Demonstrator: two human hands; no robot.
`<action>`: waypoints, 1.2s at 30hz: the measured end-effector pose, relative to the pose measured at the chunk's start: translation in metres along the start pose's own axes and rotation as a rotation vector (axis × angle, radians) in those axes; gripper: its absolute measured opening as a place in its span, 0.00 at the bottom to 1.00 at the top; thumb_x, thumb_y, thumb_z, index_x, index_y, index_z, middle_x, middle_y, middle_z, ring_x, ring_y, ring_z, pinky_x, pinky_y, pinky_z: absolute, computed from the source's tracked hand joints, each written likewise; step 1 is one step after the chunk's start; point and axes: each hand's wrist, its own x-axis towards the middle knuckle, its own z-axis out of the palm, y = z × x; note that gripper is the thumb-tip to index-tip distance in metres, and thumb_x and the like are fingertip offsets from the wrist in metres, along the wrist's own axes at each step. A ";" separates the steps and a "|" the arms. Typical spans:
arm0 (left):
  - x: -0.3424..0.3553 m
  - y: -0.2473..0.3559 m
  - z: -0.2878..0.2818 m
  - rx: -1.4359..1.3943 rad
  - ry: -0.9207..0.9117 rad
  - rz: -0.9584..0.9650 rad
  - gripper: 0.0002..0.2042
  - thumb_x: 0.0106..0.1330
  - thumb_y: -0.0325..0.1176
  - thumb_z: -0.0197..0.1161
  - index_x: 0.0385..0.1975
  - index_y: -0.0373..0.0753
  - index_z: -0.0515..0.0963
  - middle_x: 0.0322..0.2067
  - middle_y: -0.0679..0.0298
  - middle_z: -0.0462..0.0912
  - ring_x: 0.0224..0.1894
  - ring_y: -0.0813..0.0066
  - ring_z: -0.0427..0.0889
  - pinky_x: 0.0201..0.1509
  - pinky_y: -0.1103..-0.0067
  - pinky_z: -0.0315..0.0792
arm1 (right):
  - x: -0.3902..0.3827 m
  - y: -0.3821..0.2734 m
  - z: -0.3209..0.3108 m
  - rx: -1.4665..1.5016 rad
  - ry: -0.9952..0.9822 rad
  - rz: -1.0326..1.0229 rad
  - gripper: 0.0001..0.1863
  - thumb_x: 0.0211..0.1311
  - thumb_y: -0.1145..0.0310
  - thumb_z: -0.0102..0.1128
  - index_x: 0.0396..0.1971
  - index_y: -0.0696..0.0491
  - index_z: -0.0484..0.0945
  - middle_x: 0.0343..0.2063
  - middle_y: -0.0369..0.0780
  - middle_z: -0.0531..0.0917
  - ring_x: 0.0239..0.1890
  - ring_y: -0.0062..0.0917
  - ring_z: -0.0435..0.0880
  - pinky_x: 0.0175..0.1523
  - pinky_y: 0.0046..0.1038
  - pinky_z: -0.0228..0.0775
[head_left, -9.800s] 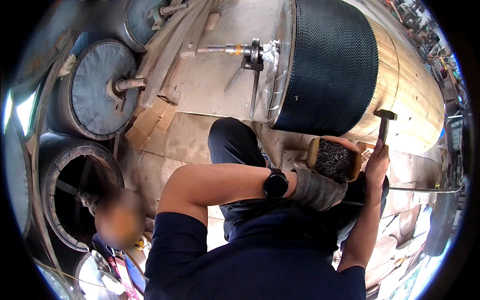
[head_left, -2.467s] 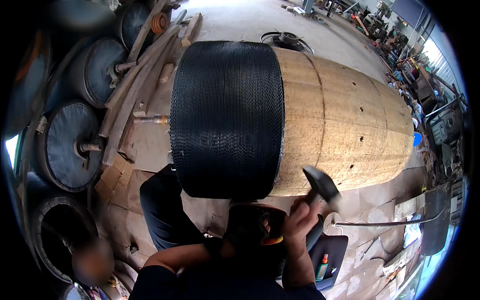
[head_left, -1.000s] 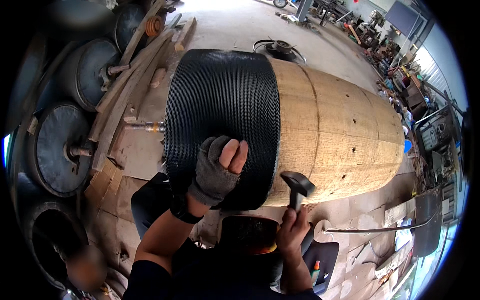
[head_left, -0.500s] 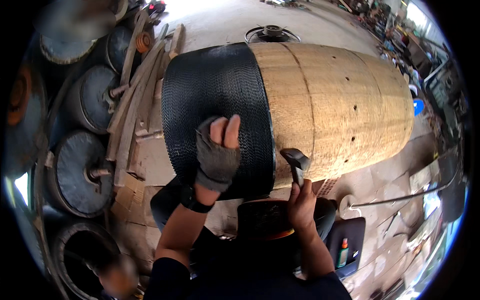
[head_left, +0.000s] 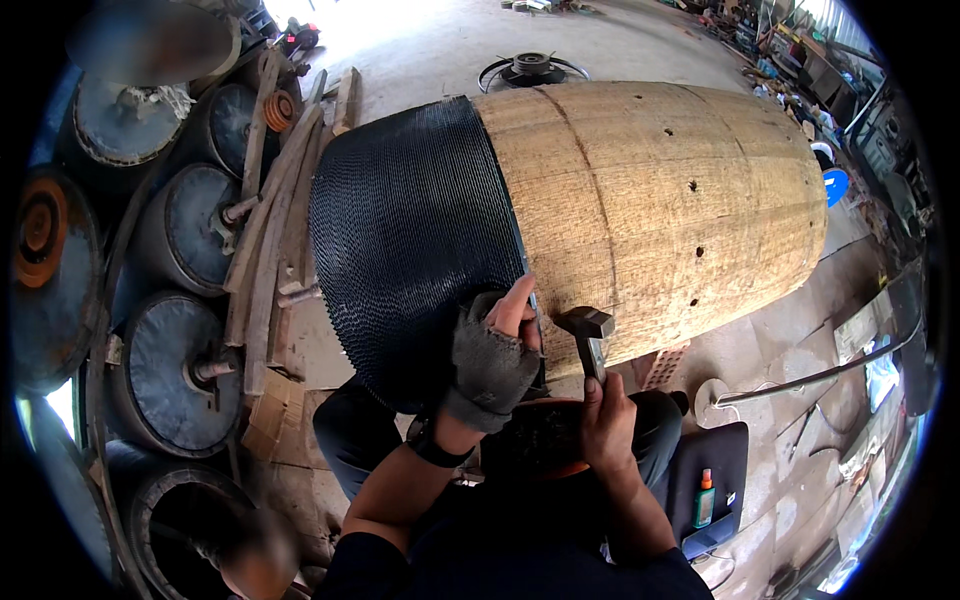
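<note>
A big wooden drum (head_left: 650, 200) lies on its side in front of me. Black strip with fine saw-like teeth (head_left: 400, 210) covers its left part in tight rows. My left hand (head_left: 495, 360), in a grey fingerless glove, rests at the right edge of these rows. Its fingers are drawn together there; what they pinch is too small or hidden to name. Wrapped round the handle of a hammer (head_left: 590, 335), my bare right hand (head_left: 610, 425) keeps the head just off the bare wood. A round container (head_left: 535, 440) with dark contents sits between my legs.
On the left stand several metal-ended drums (head_left: 180, 375) and long wooden boards (head_left: 265, 250). A dark seat (head_left: 705, 490) at the lower right carries a green spray bottle (head_left: 704, 500). Behind the wooden drum is a wheel-like piece (head_left: 532, 68).
My left hand has moved right and down, from over the black rows to their edge. The hammer has shifted slightly and its head has turned.
</note>
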 end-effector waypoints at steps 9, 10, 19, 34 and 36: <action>0.004 0.009 0.010 -0.067 0.004 -0.101 0.34 0.50 0.20 0.66 0.63 0.32 0.65 0.28 0.63 0.79 0.29 0.70 0.80 0.40 0.71 0.75 | 0.005 -0.025 -0.013 0.132 0.063 -0.088 0.09 0.73 0.69 0.52 0.42 0.60 0.72 0.18 0.53 0.77 0.21 0.52 0.79 0.25 0.41 0.68; 0.003 0.006 0.008 -0.074 -0.001 -0.121 0.35 0.50 0.19 0.65 0.63 0.32 0.65 0.28 0.63 0.79 0.29 0.71 0.80 0.40 0.72 0.75 | 0.006 -0.024 -0.014 0.121 0.060 -0.086 0.09 0.73 0.69 0.52 0.42 0.60 0.72 0.18 0.53 0.77 0.21 0.52 0.79 0.26 0.41 0.68; -0.001 -0.001 0.006 -0.175 -0.046 -0.232 0.35 0.50 0.19 0.66 0.63 0.32 0.64 0.29 0.63 0.79 0.30 0.70 0.80 0.40 0.71 0.75 | 0.003 -0.013 -0.010 0.076 -0.019 0.004 0.09 0.73 0.68 0.52 0.42 0.59 0.73 0.18 0.52 0.77 0.22 0.51 0.80 0.26 0.42 0.69; 0.003 0.008 0.023 -0.013 -0.107 -0.285 0.38 0.53 0.20 0.66 0.67 0.29 0.58 0.29 0.62 0.76 0.33 0.67 0.79 0.41 0.70 0.74 | 0.003 -0.021 -0.012 0.050 0.065 -0.174 0.07 0.72 0.69 0.53 0.40 0.58 0.69 0.22 0.55 0.78 0.23 0.56 0.78 0.25 0.48 0.68; 0.004 0.007 0.024 0.095 0.000 -0.135 0.39 0.53 0.20 0.66 0.68 0.28 0.57 0.32 0.61 0.77 0.37 0.65 0.79 0.41 0.69 0.75 | 0.013 -0.023 -0.007 -0.087 0.014 -0.139 0.07 0.72 0.69 0.53 0.41 0.58 0.70 0.22 0.56 0.78 0.23 0.56 0.78 0.25 0.49 0.67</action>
